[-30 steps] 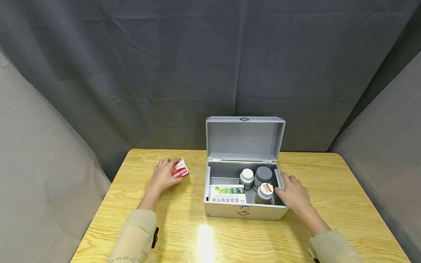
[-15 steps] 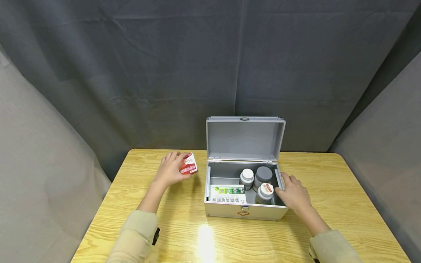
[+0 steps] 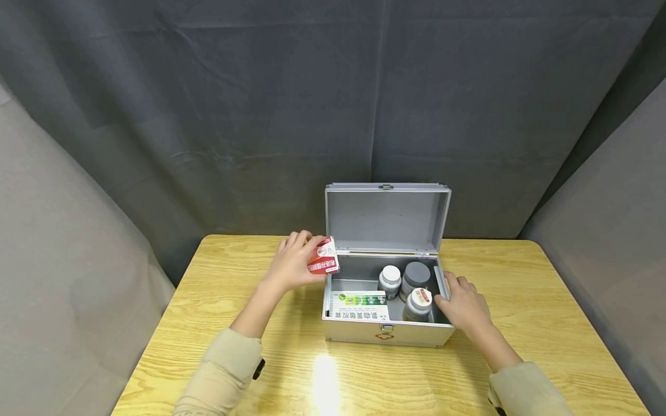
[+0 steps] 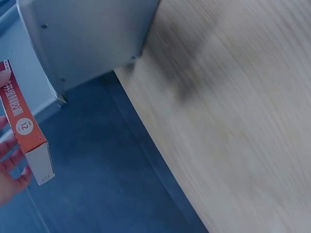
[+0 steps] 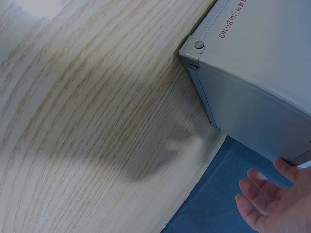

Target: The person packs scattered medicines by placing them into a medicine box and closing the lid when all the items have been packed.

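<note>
In the head view my left hand grips a red-and-white medicine box in the air at the left rim of a silver medicine case. The left wrist view shows fingers along the side of that medicine box, its white end facing down. My right hand holds the case's right wall, thumb over the rim, a finger against the outside. The other fingers of the right hand hang loose beside the wall in the right wrist view. The case's lid stands raised.
Inside the case are a white-and-green medicine box at front left, a white-capped bottle, a grey-lidded bottle and a bottle with a labelled cap. The wooden table ends at a dark curtain behind.
My left hand has lifted the red-and-white medicine box off the table and carried it right to the case's left rim. The right hand stays at the case's right wall.
</note>
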Available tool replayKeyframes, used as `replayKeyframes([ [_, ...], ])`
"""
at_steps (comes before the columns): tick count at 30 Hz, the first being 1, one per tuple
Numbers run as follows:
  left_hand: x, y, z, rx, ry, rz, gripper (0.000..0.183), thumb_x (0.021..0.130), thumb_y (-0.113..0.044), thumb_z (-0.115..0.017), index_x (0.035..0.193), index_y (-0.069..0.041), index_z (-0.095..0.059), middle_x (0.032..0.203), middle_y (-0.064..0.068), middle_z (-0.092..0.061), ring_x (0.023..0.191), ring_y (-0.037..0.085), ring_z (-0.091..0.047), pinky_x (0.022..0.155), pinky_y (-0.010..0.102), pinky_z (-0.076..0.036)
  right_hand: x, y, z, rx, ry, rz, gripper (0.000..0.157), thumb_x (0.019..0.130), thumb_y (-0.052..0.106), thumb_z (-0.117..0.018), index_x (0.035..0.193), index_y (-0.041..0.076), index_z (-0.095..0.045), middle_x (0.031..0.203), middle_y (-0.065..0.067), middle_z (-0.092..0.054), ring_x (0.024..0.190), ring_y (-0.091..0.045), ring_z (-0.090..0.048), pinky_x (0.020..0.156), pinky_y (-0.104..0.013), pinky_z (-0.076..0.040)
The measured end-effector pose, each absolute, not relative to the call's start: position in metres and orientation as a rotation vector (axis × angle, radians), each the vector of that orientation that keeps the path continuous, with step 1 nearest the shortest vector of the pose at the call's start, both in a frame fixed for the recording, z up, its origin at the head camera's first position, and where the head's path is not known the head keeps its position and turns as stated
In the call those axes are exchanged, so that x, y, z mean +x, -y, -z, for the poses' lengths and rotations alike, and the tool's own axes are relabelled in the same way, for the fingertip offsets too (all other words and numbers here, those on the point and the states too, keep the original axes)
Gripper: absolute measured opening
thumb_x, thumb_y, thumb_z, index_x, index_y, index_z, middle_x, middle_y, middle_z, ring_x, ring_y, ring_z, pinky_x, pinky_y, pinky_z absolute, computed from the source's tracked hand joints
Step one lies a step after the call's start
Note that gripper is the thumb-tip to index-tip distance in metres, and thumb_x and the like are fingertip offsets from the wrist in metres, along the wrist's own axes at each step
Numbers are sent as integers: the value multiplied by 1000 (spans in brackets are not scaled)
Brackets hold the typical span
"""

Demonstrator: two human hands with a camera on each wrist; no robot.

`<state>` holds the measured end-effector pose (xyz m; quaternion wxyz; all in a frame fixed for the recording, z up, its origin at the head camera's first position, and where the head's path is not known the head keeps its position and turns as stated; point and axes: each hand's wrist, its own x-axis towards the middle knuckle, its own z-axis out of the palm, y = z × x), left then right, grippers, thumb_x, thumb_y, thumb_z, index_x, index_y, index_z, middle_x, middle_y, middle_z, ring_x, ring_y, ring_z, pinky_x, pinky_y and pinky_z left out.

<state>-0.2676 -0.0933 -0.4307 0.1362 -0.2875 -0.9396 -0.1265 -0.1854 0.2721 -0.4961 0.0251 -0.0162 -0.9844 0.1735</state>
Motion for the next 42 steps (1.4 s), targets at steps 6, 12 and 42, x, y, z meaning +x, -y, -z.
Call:
replayKeyframes([
  [6,-263,73,425,-870,2738,299,79,60,-49,-74,128,-20,-47,111,0,-46,101,19,-39,84,37,-36,-186,-272,496,-47,3048,-537,61,85,32,-51,134,0,-35,120,-31,-44,105,-48,-45,76,-60,-39],
  [12,-260,53,424,-930,2740,250,78,60,-51,-73,127,-20,-48,109,0,-46,100,18,-39,82,36,-36,-185,-272,495,-50,3048,-542,61,85,31,-52,133,-1,-35,119,-31,-45,104,-47,-45,76,-59,-40],
  [42,-247,-10,460,-1073,2836,67,82,61,-59,-70,131,-25,-44,115,-1,-45,102,17,-41,81,36,-39,-184,-273,496,-43,3051,-532,61,85,31,-51,134,-1,-34,120,-31,-44,105,-48,-45,76,-60,-39],
])
